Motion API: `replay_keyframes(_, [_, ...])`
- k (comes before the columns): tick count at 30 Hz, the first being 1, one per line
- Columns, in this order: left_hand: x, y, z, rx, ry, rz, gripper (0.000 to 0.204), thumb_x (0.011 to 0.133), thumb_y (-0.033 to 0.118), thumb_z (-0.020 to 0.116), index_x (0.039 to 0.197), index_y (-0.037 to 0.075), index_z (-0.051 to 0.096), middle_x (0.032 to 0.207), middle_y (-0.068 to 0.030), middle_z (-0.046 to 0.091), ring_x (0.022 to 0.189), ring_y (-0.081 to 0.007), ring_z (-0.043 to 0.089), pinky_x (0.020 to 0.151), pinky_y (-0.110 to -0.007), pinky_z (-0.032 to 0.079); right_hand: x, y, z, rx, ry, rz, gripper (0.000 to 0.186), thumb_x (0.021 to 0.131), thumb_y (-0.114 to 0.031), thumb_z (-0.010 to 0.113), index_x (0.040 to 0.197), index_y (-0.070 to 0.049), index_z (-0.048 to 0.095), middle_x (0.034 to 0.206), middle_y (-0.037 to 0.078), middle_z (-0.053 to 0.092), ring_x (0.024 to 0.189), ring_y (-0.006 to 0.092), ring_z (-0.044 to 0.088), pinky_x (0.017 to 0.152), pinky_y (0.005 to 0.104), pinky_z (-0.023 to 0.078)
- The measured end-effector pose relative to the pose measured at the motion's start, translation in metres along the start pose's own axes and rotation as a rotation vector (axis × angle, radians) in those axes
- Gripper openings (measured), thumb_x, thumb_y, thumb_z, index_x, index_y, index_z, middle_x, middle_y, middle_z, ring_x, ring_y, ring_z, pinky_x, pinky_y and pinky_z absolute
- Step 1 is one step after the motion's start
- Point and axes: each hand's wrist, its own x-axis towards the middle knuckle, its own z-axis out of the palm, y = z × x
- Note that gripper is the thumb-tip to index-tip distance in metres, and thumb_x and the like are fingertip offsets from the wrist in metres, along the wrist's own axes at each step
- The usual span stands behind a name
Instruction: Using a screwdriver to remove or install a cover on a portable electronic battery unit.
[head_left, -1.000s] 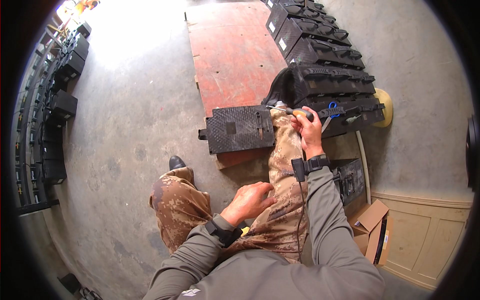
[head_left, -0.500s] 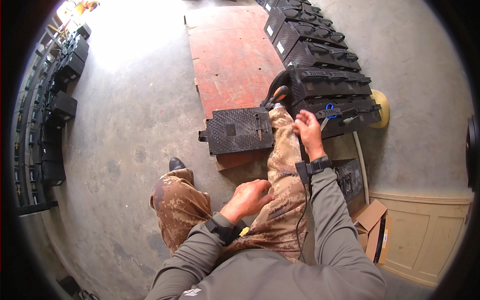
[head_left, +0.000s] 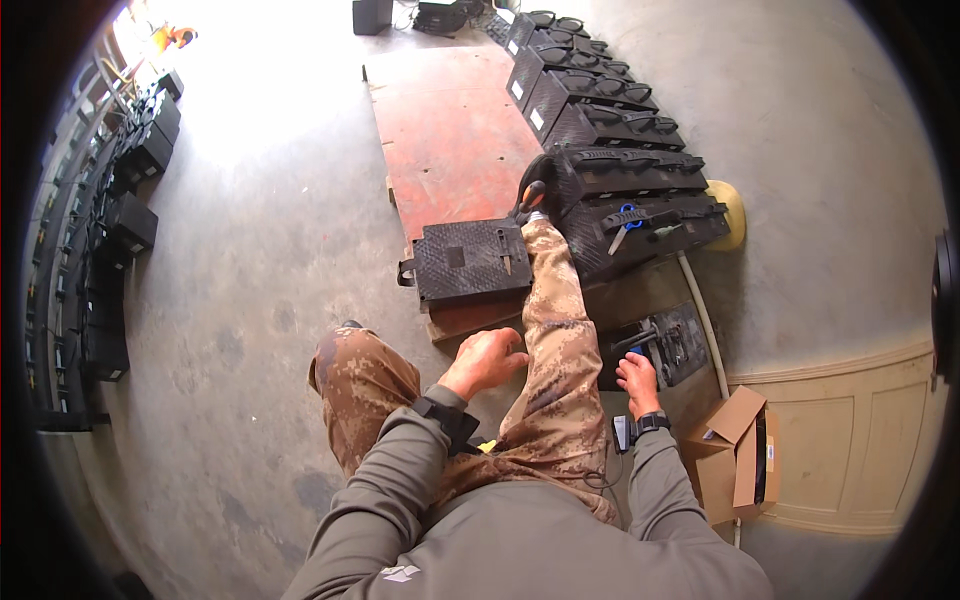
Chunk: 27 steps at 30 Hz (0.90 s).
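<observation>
My left hand (head_left: 485, 362) hovers beside my left-of-centre thigh, its fingers loosely bent, thumb apart, with nothing seen in it. Down at the right, my right hand (head_left: 637, 383) has half-curled, parted fingers. It is at the near edge of a dark tray (head_left: 688, 350) with several black tools in it; a small blue thing shows just past the fingertips. In front of me lies a flat black textured case (head_left: 470, 262) with a side handle. A slim pointed tool (head_left: 507, 255) rests on its top.
Rows of black handled cases (head_left: 625, 165) stand at the right, blue-handled scissors (head_left: 627, 222) on the nearest. Orange-handled pliers (head_left: 533, 196) are by my foot. A red board (head_left: 450, 130) extends away. An open carton (head_left: 735, 450) and pale hose (head_left: 705, 310) lie right. Black boxes (head_left: 130, 220) line the left.
My right hand has come down and back from beside the handled cases to the dark tray. The left hand has shifted slightly up and left. The view has turned a little.
</observation>
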Motion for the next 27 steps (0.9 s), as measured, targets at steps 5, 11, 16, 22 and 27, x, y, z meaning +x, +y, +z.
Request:
replay_keyframes(5, [-0.003,-0.02,0.001,0.036,0.047,-0.006,0.043,0.081,0.035,0.073,0.108,0.002,0.068,0.095,-0.0174,0.071,0.092,-0.0324,0.068,0.079,-0.041,0.052,-0.007,-0.018,-0.013,-0.003,-0.019,-0.168,0.054,0.09,-0.034,0.066,0.135,-0.007,0.051,0.116,0.005,0.061,0.103,0.0171,0.058,0.084,0.0366,0.047])
replay_keyframes(11, [-0.013,-0.029,0.004,0.051,0.092,0.087,0.04,0.08,0.033,0.075,0.103,0.001,0.069,0.093,-0.0191,0.071,0.088,-0.0334,0.069,0.076,-0.041,0.054,-0.021,-0.124,0.014,0.118,-0.078,-0.415,0.059,0.097,-0.028,0.061,0.142,0.005,0.041,0.144,0.022,0.047,0.136,0.0279,0.044,0.113,0.0381,0.034])
replay_keyframes(16, [-0.012,-0.019,-0.01,-0.086,0.008,0.05,0.042,0.081,0.034,0.074,0.104,0.0,0.069,0.093,-0.0181,0.071,0.089,-0.0317,0.069,0.076,-0.04,0.054,-0.004,-0.193,0.039,0.098,-0.277,-0.526,0.066,0.097,-0.026,0.061,0.148,0.004,0.031,0.152,0.026,0.034,0.144,0.0317,0.032,0.117,0.0383,0.027])
replay_keyframes(22, [-0.013,-0.008,-0.075,-0.119,0.1,-0.041,0.04,0.086,0.029,0.074,0.11,-0.003,0.067,0.095,-0.0124,0.073,0.087,-0.0207,0.069,0.079,-0.034,0.055,0.019,-0.267,0.09,0.223,-0.375,-0.542,0.063,0.098,-0.026,0.059,0.15,-0.002,0.032,0.152,0.02,0.038,0.138,0.0247,0.04,0.107,0.0337,0.034])
replay_keyframes(27, [0.029,-0.022,-0.121,-0.162,0.318,-0.022,0.036,0.087,0.026,0.074,0.108,-0.003,0.068,0.092,-0.0122,0.072,0.085,-0.0168,0.067,0.076,-0.032,0.054,0.08,-0.257,0.155,0.343,-0.301,-0.582,0.06,0.097,-0.021,0.058,0.148,-0.001,0.034,0.15,0.019,0.041,0.133,0.0238,0.044,0.106,0.0344,0.035])
